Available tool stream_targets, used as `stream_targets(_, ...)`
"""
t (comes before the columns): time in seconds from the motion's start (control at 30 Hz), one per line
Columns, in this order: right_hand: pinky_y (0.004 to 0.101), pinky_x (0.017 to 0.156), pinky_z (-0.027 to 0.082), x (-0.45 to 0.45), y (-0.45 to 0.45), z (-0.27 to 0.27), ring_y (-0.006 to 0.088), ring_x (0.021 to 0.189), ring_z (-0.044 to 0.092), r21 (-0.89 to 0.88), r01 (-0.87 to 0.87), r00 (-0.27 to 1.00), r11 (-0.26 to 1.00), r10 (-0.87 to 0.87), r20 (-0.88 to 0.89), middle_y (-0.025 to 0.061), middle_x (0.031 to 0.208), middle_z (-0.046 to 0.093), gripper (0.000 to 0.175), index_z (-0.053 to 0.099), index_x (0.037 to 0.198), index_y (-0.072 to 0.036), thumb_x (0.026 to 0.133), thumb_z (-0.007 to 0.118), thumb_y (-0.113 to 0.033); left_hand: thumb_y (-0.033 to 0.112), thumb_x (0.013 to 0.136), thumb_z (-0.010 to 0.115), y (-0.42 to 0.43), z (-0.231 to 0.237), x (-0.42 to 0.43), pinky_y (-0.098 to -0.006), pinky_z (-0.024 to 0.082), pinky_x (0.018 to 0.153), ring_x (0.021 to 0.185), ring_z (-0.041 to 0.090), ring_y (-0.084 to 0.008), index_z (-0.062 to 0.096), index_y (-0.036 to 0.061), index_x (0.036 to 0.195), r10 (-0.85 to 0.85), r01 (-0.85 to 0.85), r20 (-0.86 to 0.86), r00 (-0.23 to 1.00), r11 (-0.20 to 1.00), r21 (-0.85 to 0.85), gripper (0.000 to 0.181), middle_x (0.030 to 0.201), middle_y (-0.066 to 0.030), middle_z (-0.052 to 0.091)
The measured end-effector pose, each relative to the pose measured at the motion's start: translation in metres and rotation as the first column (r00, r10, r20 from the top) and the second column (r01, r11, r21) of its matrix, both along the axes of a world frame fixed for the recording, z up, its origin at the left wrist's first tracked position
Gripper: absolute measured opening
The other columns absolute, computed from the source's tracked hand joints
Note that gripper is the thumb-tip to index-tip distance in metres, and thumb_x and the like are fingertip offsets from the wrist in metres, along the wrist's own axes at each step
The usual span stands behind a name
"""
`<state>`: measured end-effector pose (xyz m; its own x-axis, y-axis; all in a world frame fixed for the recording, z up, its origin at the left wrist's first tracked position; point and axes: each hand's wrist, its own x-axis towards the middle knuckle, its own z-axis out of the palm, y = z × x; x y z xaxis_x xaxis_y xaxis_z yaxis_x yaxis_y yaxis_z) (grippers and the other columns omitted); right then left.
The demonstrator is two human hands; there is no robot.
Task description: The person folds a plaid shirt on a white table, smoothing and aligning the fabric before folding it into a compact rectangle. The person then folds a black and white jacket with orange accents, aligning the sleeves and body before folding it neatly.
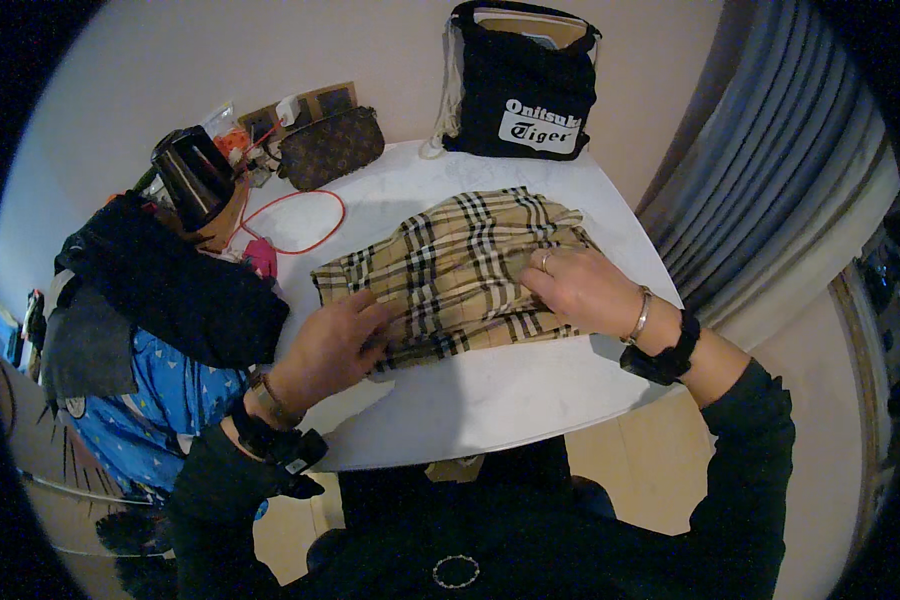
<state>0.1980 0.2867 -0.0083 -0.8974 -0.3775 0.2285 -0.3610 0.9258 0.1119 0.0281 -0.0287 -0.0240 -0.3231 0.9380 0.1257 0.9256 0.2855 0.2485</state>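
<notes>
A tan plaid cloth garment with black and white stripes lies wrinkled on the white table. My left hand is at its lower left edge, slightly blurred, fingers spread and bent over the cloth; whether it pinches any fabric does not show. On the right part of the garment rests my right hand, its fingers curled and the fingertips partly hidden against the cloth. A ring, a bracelet and a black wrist strap are on the right side; the left wrist bears a bracelet and a black strap too.
Dark and blue patterned clothes are heaped at the table's left. Behind them are a dark glossy container, a red cable and a brown monogram pouch. A black drawstring bag stands at the back, near a grey curtain.
</notes>
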Motion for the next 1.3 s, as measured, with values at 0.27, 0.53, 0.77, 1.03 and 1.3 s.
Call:
stream_targets(0.27, 0.0411, 0.075, 0.054, 0.023, -0.003, -0.005, 0.0312, 0.088, 0.065, -0.200, -0.006, 0.999, 0.980, 0.013, 0.032, 0.0116, 0.096, 0.062, 0.032, 0.062, 0.108, -0.003, 0.081, 0.072, -0.016, 0.022, 0.074, 0.080, 0.008, 0.010, 0.020, -0.0456, 0.054, 0.076, 0.092, 0.062, -0.0373, 0.060, 0.0052, 0.114, -0.122, 0.130, -0.055, 0.991, 0.975, 0.182, 0.048, 0.107, -0.0143, 0.057)
stream_targets(0.53, 0.0464, 0.074, 0.054, 0.008, 0.001, -0.006, 0.0348, 0.084, 0.066, -0.052, 0.103, 0.990, 0.993, -0.097, 0.098, 0.0131, 0.090, 0.064, 0.027, 0.064, 0.105, -0.005, 0.083, 0.070, -0.019, 0.015, 0.076, 0.074, 0.021, -0.004, 0.019, -0.0466, 0.054, 0.075, 0.089, 0.062, -0.0371, 0.061, 0.0056, 0.104, -0.118, 0.137, -0.116, 0.986, 0.975, 0.172, 0.033, 0.101, -0.0131, 0.059)
stream_targets(0.77, 0.0458, 0.081, 0.051, 0.009, 0.009, 0.002, 0.0376, 0.092, 0.063, -0.319, 0.137, 0.946, 0.938, -0.029, 0.322, 0.0171, 0.095, 0.066, 0.053, 0.063, 0.117, -0.004, 0.078, 0.079, -0.038, 0.011, 0.075, 0.073, 0.022, -0.011, 0.015, -0.0462, 0.053, 0.072, 0.084, 0.063, -0.0376, 0.060, 0.0059, 0.110, -0.051, 0.040, 0.043, 0.998, 0.973, 0.227, 0.038, 0.093, -0.0134, 0.060)
stream_targets(1.03, 0.0410, 0.078, 0.050, 0.019, -0.007, 0.003, 0.0327, 0.090, 0.061, -0.235, 0.148, 0.982, 0.961, -0.114, 0.153, 0.0127, 0.087, 0.060, 0.046, 0.064, 0.103, -0.006, 0.073, 0.085, -0.035, 0.017, 0.074, 0.077, 0.057, -0.006, 0.032, -0.0461, 0.053, 0.076, 0.091, 0.063, -0.0375, 0.059, 0.0043, 0.118, -0.194, 0.205, -0.067, 0.979, 0.930, 0.305, 0.049, 0.099, -0.0162, 0.058)
stream_targets(1.3, 0.0429, 0.080, 0.053, 0.056, -0.026, -0.004, 0.0319, 0.092, 0.063, -0.174, 0.019, 0.999, 0.985, -0.010, 0.051, 0.0104, 0.095, 0.063, 0.033, 0.064, 0.101, -0.006, 0.079, 0.078, -0.027, 0.022, 0.082, 0.069, 0.128, -0.030, 0.032, -0.0474, 0.053, 0.074, 0.085, 0.064, -0.0391, 0.067, 0.0022, 0.099, -0.219, 0.210, 0.039, 0.975, 0.965, 0.159, 0.026, 0.093, -0.0171, 0.063)
